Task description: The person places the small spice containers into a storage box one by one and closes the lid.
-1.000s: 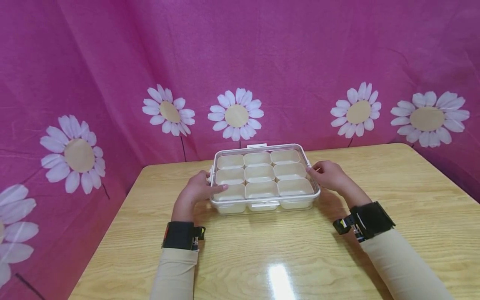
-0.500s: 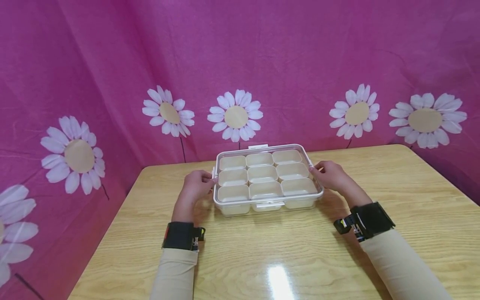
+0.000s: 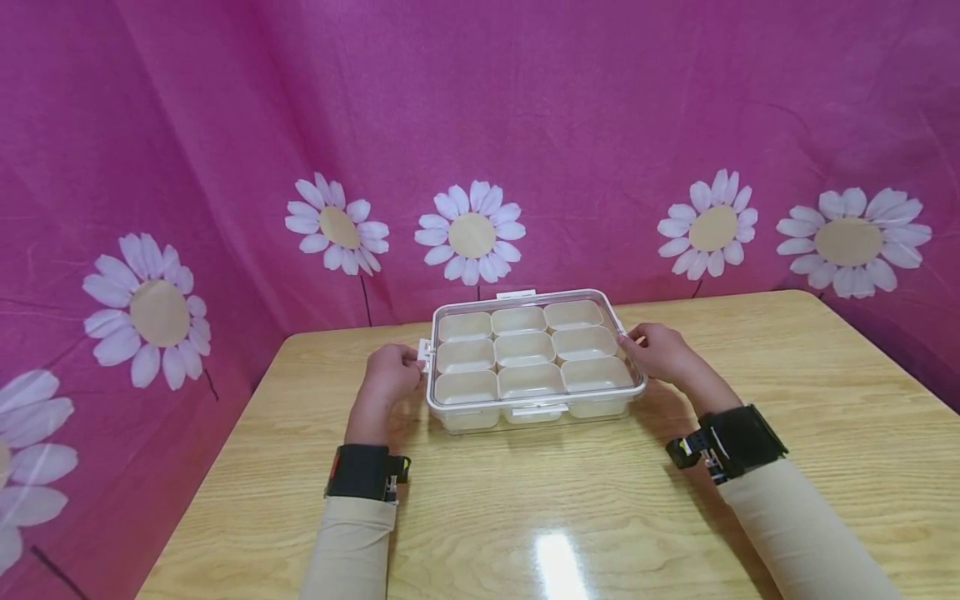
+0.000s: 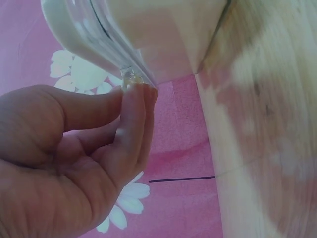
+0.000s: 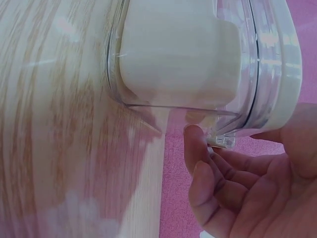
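Observation:
A clear lidded food storage box (image 3: pixel 525 400) with a white rim holds several small cream inner containers (image 3: pixel 525 348) in rows. It stands on the wooden table. At its left side, my left hand (image 3: pixel 392 372) pinches a white side latch (image 3: pixel 424 353), which sticks outward in the head view. In the left wrist view, the left thumb and fingertips (image 4: pixel 134 101) meet at the clear latch piece. My right hand (image 3: pixel 660 350) grips the right side, thumb at the lid's rim. Curled right fingers (image 5: pixel 194 148) sit by the clear latch (image 5: pixel 221 141) there.
The box has a front latch (image 3: pixel 540 409) and a back latch (image 3: pixel 516 294). Behind the table (image 3: pixel 480 517) hangs a magenta cloth (image 3: pixel 585 125) with daisies, which also runs along the left side. Both wrists carry black camera bands.
My left thumb has left the lid's front-left corner and moved to the left latch, which now points outward. The box has shifted slightly right. My right hand keeps its place.

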{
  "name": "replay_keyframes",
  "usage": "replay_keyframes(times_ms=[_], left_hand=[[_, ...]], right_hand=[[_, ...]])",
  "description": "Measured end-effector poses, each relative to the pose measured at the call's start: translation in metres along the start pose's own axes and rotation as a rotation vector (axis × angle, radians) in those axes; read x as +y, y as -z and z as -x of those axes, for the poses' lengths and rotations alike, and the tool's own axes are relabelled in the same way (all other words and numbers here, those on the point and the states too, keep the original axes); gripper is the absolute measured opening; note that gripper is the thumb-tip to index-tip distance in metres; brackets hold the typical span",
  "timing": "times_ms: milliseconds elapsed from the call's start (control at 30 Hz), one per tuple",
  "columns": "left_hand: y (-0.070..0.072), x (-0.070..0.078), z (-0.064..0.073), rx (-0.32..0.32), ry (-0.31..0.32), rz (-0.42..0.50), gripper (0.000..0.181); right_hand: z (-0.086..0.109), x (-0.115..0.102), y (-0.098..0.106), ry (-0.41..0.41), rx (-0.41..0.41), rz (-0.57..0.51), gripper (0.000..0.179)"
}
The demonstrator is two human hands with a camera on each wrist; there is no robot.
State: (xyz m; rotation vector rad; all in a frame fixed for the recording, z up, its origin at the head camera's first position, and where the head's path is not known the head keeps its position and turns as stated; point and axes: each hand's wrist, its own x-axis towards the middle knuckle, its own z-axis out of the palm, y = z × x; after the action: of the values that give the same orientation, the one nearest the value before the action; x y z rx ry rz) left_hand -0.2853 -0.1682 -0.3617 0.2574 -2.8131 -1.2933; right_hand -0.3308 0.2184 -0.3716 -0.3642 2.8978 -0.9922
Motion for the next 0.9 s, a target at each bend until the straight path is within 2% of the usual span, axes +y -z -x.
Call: replay_keyframes(times_ms=[233,467,667,900], left_hand=[[-0.002,-0.002,-0.002,0.045,-0.005,-0.004,0.034],[-0.003,-0.012,-0.007,0.139,-0.051,-0.085,0.03],[-0.003,-0.011,-0.007,0.126,-0.065,-0.085,0.03],[-0.001,-0.005,-0.003,0.085,-0.047,-0.003,0.025]], right_hand=[[0.001,-0.002,0.001,0.001,-0.007,0.015,0.043],[0.004,-0.003,0.001,0.023,-0.004,0.033,0.042],[0.005,-0.005,0.0,0.01,-0.012,0.023,0.04],[0.005,-0.005,0.002,0.013,-0.016,0.016,0.042]])
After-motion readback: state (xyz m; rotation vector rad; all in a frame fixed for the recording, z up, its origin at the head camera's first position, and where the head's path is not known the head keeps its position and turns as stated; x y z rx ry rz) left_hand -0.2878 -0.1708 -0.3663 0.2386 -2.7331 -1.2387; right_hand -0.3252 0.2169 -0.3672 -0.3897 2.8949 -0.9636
